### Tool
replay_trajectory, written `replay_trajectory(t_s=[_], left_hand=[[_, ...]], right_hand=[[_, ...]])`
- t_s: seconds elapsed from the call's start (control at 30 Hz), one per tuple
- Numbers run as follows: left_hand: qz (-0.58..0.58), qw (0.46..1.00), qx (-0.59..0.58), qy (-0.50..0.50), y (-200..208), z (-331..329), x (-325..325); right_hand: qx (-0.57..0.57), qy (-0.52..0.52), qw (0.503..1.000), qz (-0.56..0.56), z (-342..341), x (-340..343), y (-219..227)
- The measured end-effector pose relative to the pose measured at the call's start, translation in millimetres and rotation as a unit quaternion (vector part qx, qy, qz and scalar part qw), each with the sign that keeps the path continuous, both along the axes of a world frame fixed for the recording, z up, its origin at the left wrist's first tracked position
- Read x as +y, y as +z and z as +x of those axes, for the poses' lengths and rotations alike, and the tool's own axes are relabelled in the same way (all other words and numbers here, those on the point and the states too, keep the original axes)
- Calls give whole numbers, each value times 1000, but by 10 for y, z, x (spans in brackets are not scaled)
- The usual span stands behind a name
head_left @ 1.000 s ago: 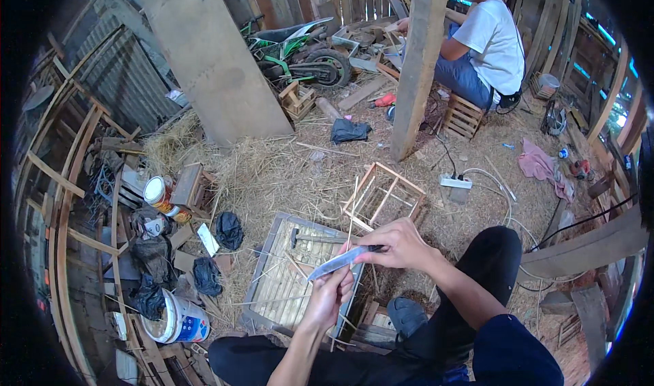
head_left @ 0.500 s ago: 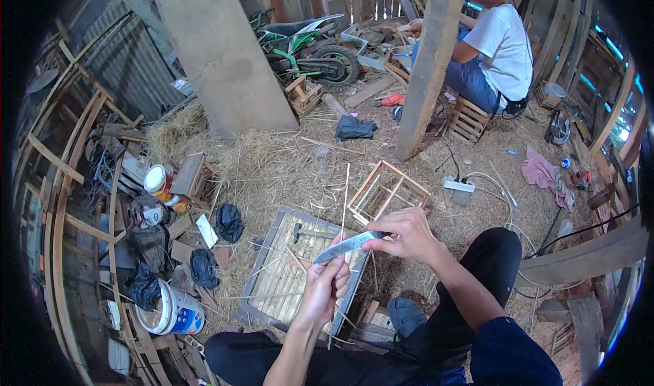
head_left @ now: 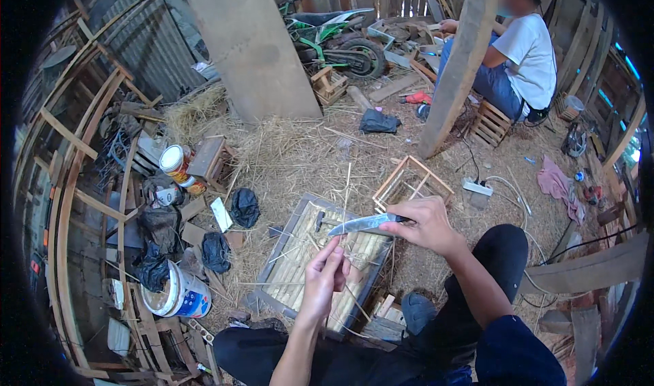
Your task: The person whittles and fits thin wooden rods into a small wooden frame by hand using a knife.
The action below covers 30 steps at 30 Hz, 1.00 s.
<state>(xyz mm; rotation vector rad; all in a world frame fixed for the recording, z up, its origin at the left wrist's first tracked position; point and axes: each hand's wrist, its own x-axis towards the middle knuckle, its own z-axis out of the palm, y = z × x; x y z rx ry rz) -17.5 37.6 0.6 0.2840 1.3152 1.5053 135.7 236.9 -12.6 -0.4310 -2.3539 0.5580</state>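
Note:
My right hand (head_left: 428,227) is wrapped round the handle of a knife (head_left: 364,224), its broad grey blade pointing left and lying nearly level. Below the blade tip, my left hand (head_left: 325,277) is closed in a pinch on a thin bamboo strip (head_left: 349,176), which stands upright and passes by the blade. Whether the edge touches the strip, I cannot tell. Under both hands is a low slatted bamboo table (head_left: 289,267) with a dark frame, with thin strips and a small hammer (head_left: 320,219) on it.
A small wooden frame (head_left: 413,184) stands just beyond the table. To the left are a white bucket (head_left: 176,292) and black plastic bags (head_left: 244,207). A power strip (head_left: 477,186) with cables lies right. Farther off are a wooden post (head_left: 460,73), a seated person (head_left: 528,59) and a motorbike (head_left: 337,45).
The knife has risen off my left thumb and turned flatter. My left hand's fingers have shifted into a pinch on the strip. The whole view has swung left, so the surroundings appear farther right.

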Motion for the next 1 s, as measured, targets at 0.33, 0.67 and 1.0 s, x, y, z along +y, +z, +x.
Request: replay_trajectory(t_s=[0.33, 0.67, 1.0], left_hand=[[70, 990, 82, -89, -65, 101, 373], [34, 980, 149, -127, -173, 519, 559], [32, 974, 197, -111, -78, 664, 291]], right_hand=[[-25, -4, 999, -32, 190, -117, 136], [-12, -5, 999, -46, 441, 16, 117], [50, -280, 956, -75, 940, 725, 99]])
